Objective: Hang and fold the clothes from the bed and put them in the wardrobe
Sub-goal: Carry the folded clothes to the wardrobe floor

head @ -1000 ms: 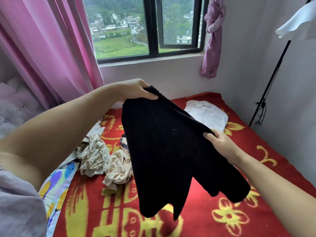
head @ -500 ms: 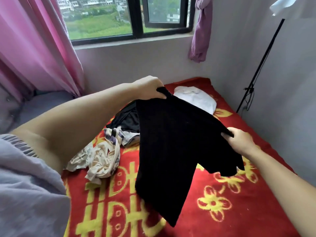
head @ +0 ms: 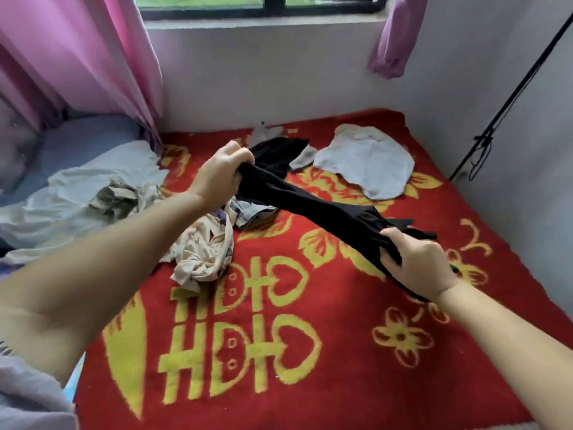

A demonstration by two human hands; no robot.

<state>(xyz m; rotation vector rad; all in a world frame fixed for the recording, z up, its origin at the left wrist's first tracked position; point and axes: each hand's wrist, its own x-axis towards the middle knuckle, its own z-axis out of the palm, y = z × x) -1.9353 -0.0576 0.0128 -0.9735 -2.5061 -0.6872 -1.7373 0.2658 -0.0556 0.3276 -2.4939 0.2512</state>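
A black garment (head: 313,206) is stretched low over the bed between my two hands. My left hand (head: 221,173) grips its far end in a fist. My right hand (head: 418,265) grips the near end, with bunched cloth trailing below the fingers. On the red blanket (head: 310,352) lie a white shirt (head: 366,162) at the far right, a second black piece (head: 276,153) behind my left hand, a cream patterned garment (head: 201,249) and a folded grey-blue piece (head: 254,212).
A pale sheet with a camouflage-print cloth (head: 114,197) lies at the left beside a pink curtain (head: 77,57). A black stand pole (head: 508,100) with cables leans at the right wall. The window wall bounds the bed's far end.
The black garment, held up and hanging open before, is now lowered and pulled into a narrow band over the bed. The view has tilted down.
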